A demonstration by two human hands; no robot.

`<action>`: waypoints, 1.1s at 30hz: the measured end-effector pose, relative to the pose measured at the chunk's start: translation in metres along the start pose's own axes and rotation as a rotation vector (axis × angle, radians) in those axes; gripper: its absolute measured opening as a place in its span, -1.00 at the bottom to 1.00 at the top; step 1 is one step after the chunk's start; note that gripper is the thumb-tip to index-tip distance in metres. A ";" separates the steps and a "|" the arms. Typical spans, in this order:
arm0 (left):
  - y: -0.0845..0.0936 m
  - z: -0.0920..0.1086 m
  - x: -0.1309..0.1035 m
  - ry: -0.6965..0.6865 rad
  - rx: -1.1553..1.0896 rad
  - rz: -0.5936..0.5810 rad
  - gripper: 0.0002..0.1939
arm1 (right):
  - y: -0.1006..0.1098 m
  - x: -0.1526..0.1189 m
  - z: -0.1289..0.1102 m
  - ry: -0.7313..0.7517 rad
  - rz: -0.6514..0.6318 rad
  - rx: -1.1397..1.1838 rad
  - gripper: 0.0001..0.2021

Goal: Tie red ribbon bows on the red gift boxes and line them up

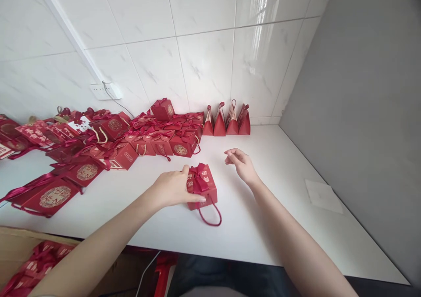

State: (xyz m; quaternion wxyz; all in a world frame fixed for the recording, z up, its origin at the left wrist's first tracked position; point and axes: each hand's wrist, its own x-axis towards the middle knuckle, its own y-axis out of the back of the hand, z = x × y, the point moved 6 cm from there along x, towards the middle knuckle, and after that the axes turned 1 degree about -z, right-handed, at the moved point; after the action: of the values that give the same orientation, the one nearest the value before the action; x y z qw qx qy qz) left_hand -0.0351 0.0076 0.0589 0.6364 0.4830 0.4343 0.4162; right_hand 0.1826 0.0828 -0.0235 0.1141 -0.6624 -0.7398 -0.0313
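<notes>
A small red gift box (212, 184) with gold characters, a ribbon bow on top and a dark red cord handle rests on the white table. My left hand (174, 187) grips its left side, thumb along the near face and fingers behind. The cord handle loops toward me onto the tabletop. To the right of the box, my right hand (241, 163) hovers apart from it, fingers bent with the thumb near the index finger. Whether anything small sits between those fingertips I cannot make out.
Many red gift boxes (184, 144) crowd the table's left and back. Several triangular red boxes (219, 123) stand in a row by the wall. A white paper (324, 195) lies at right, beside a grey partition (362, 91). An open carton (19, 244) sits below left.
</notes>
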 end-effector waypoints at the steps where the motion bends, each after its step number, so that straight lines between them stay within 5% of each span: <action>1: 0.000 0.002 0.004 0.019 0.008 0.044 -0.11 | -0.005 -0.007 -0.014 0.052 -0.041 -0.044 -0.67; 6: 0.012 -0.004 0.014 0.021 -0.119 0.018 -0.33 | -0.029 -0.034 -0.050 0.081 -0.347 -0.347 -0.56; 11: 0.036 -0.048 0.013 0.167 -0.113 0.011 -0.33 | -0.034 -0.042 -0.044 0.017 -0.614 -0.425 -0.34; 15: 0.033 -0.064 0.014 0.136 -0.180 -0.036 -0.37 | -0.021 -0.031 -0.044 0.108 -0.367 -0.597 -0.63; 19: 0.026 -0.054 0.025 0.008 -0.413 0.136 -0.50 | -0.015 -0.024 -0.039 0.153 -0.157 -0.699 -0.78; 26: -0.011 -0.030 0.044 -0.189 -0.806 0.100 -0.57 | -0.037 -0.026 -0.036 0.140 -0.265 -0.363 -0.73; 33: -0.018 -0.018 0.038 -0.319 -0.876 -0.033 -0.61 | -0.047 -0.032 -0.034 0.055 -0.385 -0.156 -0.85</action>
State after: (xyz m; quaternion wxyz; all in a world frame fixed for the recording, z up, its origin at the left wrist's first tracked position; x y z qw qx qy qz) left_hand -0.0400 0.0450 0.0324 0.8457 0.2198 0.1218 0.4709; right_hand 0.1439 0.0391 0.0072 0.0744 -0.5144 -0.8447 -0.1279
